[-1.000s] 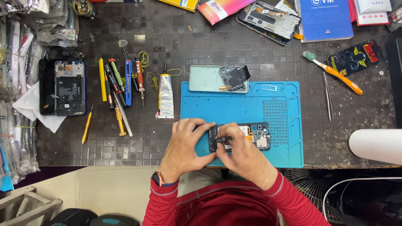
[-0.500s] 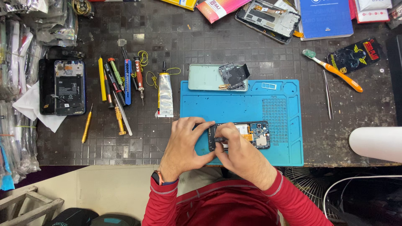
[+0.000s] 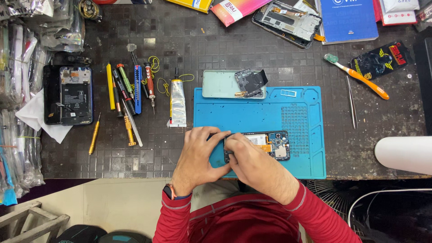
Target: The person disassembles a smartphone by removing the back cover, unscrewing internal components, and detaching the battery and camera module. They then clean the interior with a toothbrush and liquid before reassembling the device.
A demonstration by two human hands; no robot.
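both hands meet over an opened phone (image 3: 265, 145) lying at the near edge of the blue work mat (image 3: 252, 110); the left hand (image 3: 198, 155) curls its fingers around the phone's left end, and the right hand (image 3: 252, 159) pinches at that same end with thumb and forefinger. a pale green back cover (image 3: 220, 84) lies at the mat's far edge, a glue tube (image 3: 177, 103) just left of the mat, and screwdrivers (image 3: 130, 90) further left on the dark table (image 3: 225, 49).

Two opened phones (image 3: 269, 145) (image 3: 75, 95); one toothbrush (image 3: 356, 74); one tweezers (image 3: 351, 102); one glue tube (image 3: 178, 102)
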